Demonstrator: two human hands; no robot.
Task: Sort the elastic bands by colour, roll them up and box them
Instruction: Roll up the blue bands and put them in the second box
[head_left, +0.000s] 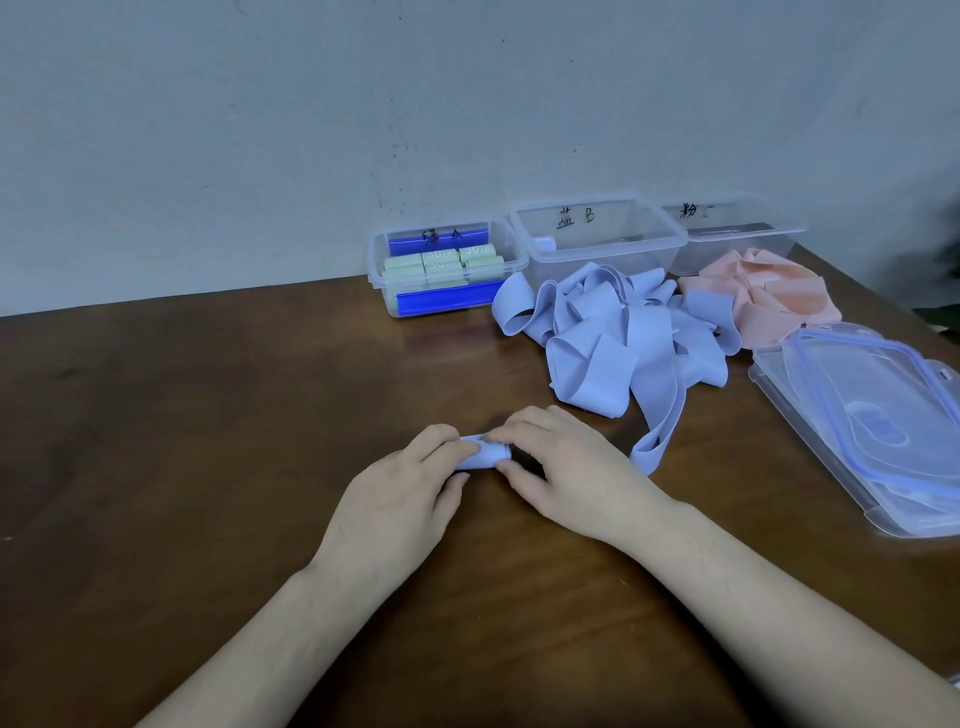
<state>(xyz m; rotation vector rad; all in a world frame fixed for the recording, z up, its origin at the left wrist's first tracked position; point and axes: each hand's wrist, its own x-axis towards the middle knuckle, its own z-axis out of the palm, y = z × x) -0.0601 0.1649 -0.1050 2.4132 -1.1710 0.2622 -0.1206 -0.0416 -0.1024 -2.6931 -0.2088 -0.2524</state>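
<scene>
The brown table (208, 415) fills the lower frame. Along its far edge, right of centre, stand three clear boxes: the left box (382, 275) holds green rolls (444, 265), the middle box (597, 244) looks nearly empty, and the right box (737, 244) sits behind a heap of pink bands (758, 301). A stack of clear lids (862, 415) lies at the right edge. In front of the middle box sprawls the pile of blue bands (623, 332), with one strip trailing down towards the hands.

Just below frame centre, the left hand (400, 493) and right hand (566, 467) meet over a small blue roll (483, 453). Both pinch it with curled fingers and thumbs, one at each end. The roll's long axis runs left to right across the frame, level with the table edge.

The middle box lies up and to the right of the roll, well apart from it, beyond the blue pile. The right hand is on that side, so it looks the likelier one to carry the finished roll over.
</scene>
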